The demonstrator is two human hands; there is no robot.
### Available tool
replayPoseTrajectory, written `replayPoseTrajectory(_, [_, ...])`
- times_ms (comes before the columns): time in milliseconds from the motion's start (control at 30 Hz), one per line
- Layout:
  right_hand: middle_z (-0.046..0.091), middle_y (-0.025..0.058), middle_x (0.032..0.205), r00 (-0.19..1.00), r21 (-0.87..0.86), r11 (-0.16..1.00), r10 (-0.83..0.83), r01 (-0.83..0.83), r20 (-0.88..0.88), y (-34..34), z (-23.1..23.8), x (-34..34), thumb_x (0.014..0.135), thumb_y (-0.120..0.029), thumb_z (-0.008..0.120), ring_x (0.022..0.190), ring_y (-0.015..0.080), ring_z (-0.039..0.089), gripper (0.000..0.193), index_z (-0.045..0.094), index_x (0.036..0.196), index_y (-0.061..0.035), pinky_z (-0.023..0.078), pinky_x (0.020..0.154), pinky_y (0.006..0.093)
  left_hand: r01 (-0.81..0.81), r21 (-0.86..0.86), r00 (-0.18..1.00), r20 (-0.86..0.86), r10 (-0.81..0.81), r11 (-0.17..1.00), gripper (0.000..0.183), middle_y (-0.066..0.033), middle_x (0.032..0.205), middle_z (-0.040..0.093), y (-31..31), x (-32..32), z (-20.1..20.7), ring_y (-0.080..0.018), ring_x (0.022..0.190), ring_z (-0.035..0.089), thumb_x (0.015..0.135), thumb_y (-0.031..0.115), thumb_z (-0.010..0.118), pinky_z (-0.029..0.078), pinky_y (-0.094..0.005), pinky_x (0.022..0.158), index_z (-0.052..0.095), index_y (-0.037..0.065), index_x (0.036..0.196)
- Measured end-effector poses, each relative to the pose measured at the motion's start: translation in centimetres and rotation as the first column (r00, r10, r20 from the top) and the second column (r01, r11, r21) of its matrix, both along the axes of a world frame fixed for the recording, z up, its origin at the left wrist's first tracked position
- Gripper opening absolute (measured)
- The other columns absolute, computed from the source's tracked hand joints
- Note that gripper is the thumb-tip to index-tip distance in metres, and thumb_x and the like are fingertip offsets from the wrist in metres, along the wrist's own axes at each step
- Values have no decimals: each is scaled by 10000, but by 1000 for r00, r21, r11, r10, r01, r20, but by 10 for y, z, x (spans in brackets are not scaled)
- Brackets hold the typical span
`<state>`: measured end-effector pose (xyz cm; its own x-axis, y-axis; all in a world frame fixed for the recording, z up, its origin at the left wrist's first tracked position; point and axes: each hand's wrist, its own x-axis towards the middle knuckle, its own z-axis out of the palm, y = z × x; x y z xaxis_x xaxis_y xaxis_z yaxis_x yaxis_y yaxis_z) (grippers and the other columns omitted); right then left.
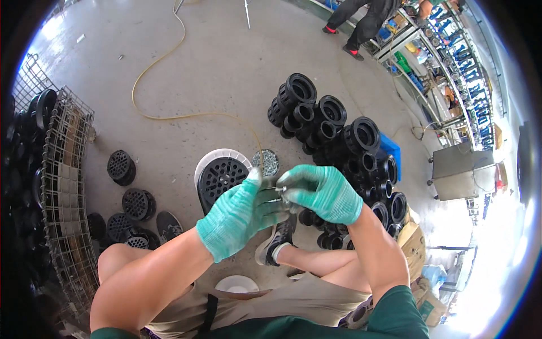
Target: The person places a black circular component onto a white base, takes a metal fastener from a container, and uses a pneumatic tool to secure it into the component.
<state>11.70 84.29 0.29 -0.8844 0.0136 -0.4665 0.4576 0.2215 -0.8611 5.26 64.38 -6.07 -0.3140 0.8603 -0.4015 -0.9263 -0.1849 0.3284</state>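
Observation:
Both my hands wear green-and-grey knit gloves and meet in front of me. My right hand [324, 192] is closed in a pinch on a small silvery metal piece [280, 191], seemingly a screw, too small to be sure. Beside it, my left hand [240, 212] has its fingers stretched out under the right fingertips and its thumb raised; part of its palm is hidden. Just past the hands stands a round container of small metal parts [270, 161]. A black perforated round cover [224, 176] rests on a white round support [204, 161], left of that container.
Several black perforated round parts [135, 203] lie on the floor at left, near a wire cage [68, 186]. Rows of black ribbed fittings [339, 135] stand at right, with a blue bin [390, 153] behind. A yellow hose [169, 117] crosses the floor. Someone stands by shelving [367, 28].

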Motion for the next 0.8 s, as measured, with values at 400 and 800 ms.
replayPoseTrajectory(400, [750,132,1002,922,391,918,200,-59,-331,-25,2,57,926,-147,721,835,172,713,313,685,1224,-56,577,781,307,93,-49,996,1,-94,994,510,-174,1182,630,-7,30,17,-313,1113,636,1078,452,427,532,-440,996,553,-3,1271])
replayPoseTrajectory(800, [735,77,914,925,421,906,205,-56,-320,-48,7,33,822,-127,823,787,136,688,319,702,1111,-67,572,735,289,42,-37,991,-129,-46,998,316,-133,1192,660,-31,19,0,-264,1062,673,1020,234,591,572,-428,954,614,19,1251])
